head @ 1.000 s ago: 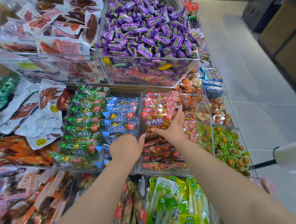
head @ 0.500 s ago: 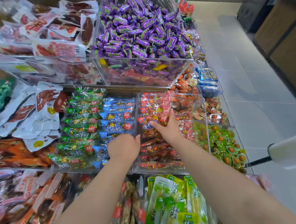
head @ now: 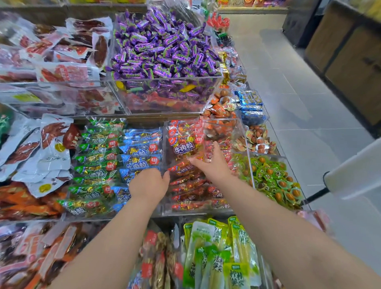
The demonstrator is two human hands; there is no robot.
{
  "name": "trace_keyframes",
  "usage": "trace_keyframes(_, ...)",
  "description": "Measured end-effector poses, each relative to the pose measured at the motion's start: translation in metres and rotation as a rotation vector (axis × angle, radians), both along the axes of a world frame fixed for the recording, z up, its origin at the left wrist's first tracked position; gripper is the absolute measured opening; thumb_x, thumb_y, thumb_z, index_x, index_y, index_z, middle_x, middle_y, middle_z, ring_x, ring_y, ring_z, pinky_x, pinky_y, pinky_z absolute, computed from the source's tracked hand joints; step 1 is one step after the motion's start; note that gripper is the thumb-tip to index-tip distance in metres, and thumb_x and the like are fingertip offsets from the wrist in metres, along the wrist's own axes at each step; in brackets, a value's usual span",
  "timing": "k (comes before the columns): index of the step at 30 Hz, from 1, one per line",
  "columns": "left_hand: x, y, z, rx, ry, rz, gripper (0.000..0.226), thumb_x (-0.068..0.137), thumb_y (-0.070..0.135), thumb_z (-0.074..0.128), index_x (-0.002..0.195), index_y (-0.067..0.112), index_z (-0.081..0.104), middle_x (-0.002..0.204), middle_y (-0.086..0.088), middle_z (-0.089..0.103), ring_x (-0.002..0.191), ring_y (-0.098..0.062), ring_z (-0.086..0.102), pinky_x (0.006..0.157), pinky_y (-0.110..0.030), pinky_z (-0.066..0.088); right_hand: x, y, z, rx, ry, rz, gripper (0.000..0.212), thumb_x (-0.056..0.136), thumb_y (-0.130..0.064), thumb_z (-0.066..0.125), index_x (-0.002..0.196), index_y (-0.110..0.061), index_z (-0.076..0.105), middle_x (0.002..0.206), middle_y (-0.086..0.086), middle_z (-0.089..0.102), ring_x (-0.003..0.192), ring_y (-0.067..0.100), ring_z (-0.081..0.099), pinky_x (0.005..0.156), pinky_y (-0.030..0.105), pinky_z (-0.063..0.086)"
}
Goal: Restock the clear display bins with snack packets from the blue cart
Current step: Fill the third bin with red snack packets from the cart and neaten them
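The right hand point(head: 210, 165) lies flat with its grip apart, fingers spread across the red foil snack packets point(head: 185, 148) piled in the clear plastic display bin point(head: 164, 143), one tier below the heaped purple-wrapped sweets point(head: 163, 45). The left hand point(head: 149, 184) sits knuckles-up at that bin's left wall, just beside the blue foil packets point(head: 140, 150) of the neighbouring compartment. Its fingers curl down out of sight, so I cannot tell whether its grip is clamped on anything.

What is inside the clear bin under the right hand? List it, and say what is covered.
Red snack packets, piled in layers, fill the clear bin. The right hand lies on them, covering the packets beneath; the bin's floor is hidden.
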State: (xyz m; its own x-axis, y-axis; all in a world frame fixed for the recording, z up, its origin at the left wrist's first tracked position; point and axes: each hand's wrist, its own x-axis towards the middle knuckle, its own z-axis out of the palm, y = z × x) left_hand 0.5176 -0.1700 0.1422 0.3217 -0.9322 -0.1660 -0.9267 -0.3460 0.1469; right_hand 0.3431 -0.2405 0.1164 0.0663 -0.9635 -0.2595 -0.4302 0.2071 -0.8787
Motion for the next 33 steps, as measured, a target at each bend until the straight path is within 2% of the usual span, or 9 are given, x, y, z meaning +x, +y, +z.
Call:
trace_keyframes(3, -0.002, 0.008, 0.006, -0.050, -0.023, -0.061, 0.040, 0.091, 0.054, 0.050, 0.087, 0.015, 0.054, 0.088, -0.004, 0.063, 0.084, -0.027, 0.063, 0.065, -0.033, 0.048, -0.005, 0.014, 0.001, -0.087, 0.135, 0.125, 0.110, 0.068, -0.050, 0.079, 0.150, -0.025, 0.010, 0.157, 0.001, 0.017, 0.143, 0.022, 0.018, 0.116, 0.044, 0.021)
trace_keyframes(5, -0.004, 0.010, 0.010, -0.041, 0.024, -0.082, 0.034, 0.089, 0.051, 0.056, 0.093, 0.017, 0.050, 0.094, -0.004, 0.062, 0.092, -0.028, 0.062, 0.073, -0.036, 0.051, 0.000, 0.019, 0.000, -0.111, 0.166, 0.172, 0.101, 0.069, -0.038, 0.081, 0.148, -0.022, 0.021, 0.151, 0.005, 0.031, 0.138, 0.024, 0.031, 0.112, 0.045, 0.031)
trace_keyframes(8, -0.001, 0.005, 0.013, -0.041, 0.130, -0.069, 0.028, 0.091, 0.041, 0.056, 0.085, 0.018, 0.044, 0.096, -0.010, 0.063, 0.092, -0.031, 0.061, 0.075, -0.039, 0.050, 0.005, 0.013, 0.002, -0.104, 0.165, 0.087, 0.065, 0.077, -0.032, 0.076, 0.132, -0.020, 0.042, 0.128, 0.004, 0.056, 0.115, 0.024, 0.055, 0.096, 0.040, 0.048)
trace_keyframes(10, 0.000, 0.003, 0.013, -0.034, 0.134, -0.057, 0.027, 0.093, 0.039, 0.054, 0.085, 0.016, 0.043, 0.094, -0.010, 0.063, 0.088, -0.031, 0.060, 0.072, -0.039, 0.048, 0.004, 0.006, 0.004, -0.068, 0.196, 0.061, 0.054, 0.082, -0.036, 0.071, 0.127, -0.020, 0.047, 0.118, 0.005, 0.061, 0.104, 0.024, 0.059, 0.085, 0.036, 0.051)
trace_keyframes(19, 0.000, -0.002, 0.002, -0.071, 0.151, -0.001, 0.029, 0.094, 0.040, 0.051, 0.082, 0.015, 0.046, 0.081, -0.005, 0.060, 0.077, -0.027, 0.058, 0.064, -0.034, 0.045, 0.000, -0.025, 0.000, 0.167, 0.444, 0.322, 0.065, 0.092, -0.048, 0.051, 0.144, -0.014, 0.032, 0.137, 0.012, 0.050, 0.121, 0.030, 0.051, 0.100, 0.042, 0.045)
trace_keyframes(25, -0.002, -0.010, -0.004, -0.100, 0.100, 0.024, 0.040, 0.096, 0.052, 0.040, 0.073, 0.019, 0.040, 0.069, 0.001, 0.052, 0.065, -0.022, 0.053, 0.054, -0.029, 0.037, -0.005, -0.029, 0.005, -0.020, 0.381, 0.234, 0.050, 0.084, -0.057, 0.058, 0.113, -0.018, 0.045, 0.111, 0.005, 0.063, 0.088, 0.020, 0.059, 0.073, 0.034, 0.050)
trace_keyframes(28, -0.005, -0.010, -0.006, -0.123, 0.047, 0.041, 0.037, 0.097, 0.049, 0.039, 0.080, 0.017, 0.044, 0.066, 0.003, 0.048, 0.063, -0.022, 0.051, 0.051, -0.028, 0.034, -0.001, -0.023, 0.000, -0.123, 0.467, 0.204, 0.066, 0.083, -0.059, 0.058, 0.129, -0.014, 0.042, 0.117, 0.006, 0.061, 0.101, 0.026, 0.061, 0.075, 0.035, 0.049)
trace_keyframes(31, -0.005, -0.008, -0.009, -0.128, 0.043, 0.039, 0.032, 0.097, 0.045, 0.041, 0.082, 0.017, 0.043, 0.067, 0.003, 0.047, 0.062, -0.022, 0.050, 0.051, -0.027, 0.032, 0.002, -0.017, -0.007, -0.083, 0.372, 0.146, 0.050, 0.081, -0.057, 0.061, 0.111, -0.021, 0.044, 0.094, -0.005, 0.059, 0.095, 0.023, 0.061, 0.068, 0.031, 0.046)
trace_keyframes(33, -0.004, -0.007, -0.009, -0.130, 0.052, 0.022, 0.032, 0.096, 0.045, 0.042, 0.082, 0.017, 0.042, 0.068, 0.002, 0.047, 0.063, -0.023, 0.051, 0.052, -0.028, 0.033, 0.001, -0.014, -0.008, -0.064, 0.309, 0.104, 0.053, 0.079, -0.059, 0.063, 0.110, -0.022, 0.042, 0.088, -0.012, 0.053, 0.090, 0.017, 0.059, 0.062, 0.027, 0.042)
